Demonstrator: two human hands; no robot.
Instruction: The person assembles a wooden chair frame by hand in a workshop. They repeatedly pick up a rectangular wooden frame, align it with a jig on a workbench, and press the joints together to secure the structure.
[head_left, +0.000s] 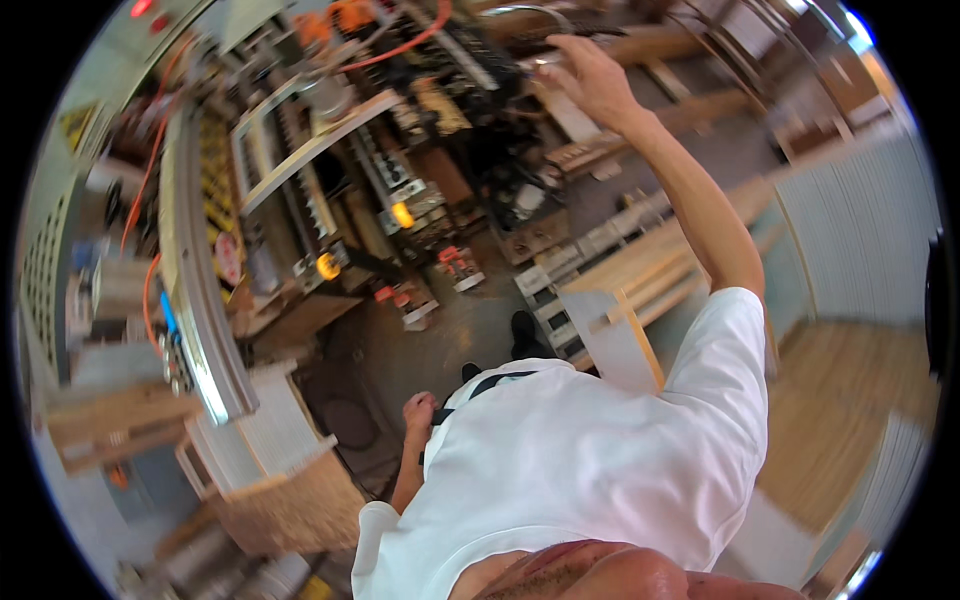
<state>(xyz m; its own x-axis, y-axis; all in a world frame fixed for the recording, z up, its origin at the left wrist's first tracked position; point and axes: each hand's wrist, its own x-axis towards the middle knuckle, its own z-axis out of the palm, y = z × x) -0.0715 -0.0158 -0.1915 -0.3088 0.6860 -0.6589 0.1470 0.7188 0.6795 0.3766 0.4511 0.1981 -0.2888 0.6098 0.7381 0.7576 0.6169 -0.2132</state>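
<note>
My right arm stretches forward to the upper right. My right hand (595,85) is raised with its fingers extended and the thumb apart, and nothing shows in its grasp. It is nearest to a dark machine (515,170) and the wooden beams (680,115) beyond. Down at my waist, my left hand (420,409) hangs beside a black strap (455,405), its fingers curled in loosely. No object can be made out in it. The picture is smeared by motion around both hands.
To the left stands a large machine with a long metal rail (190,260), orange hoses (135,215) and yellow-capped bars (328,266). Stacked pale panels (860,230) fill the right. Boards (640,270) lie between them and me; a panel stack (255,430) stands at left.
</note>
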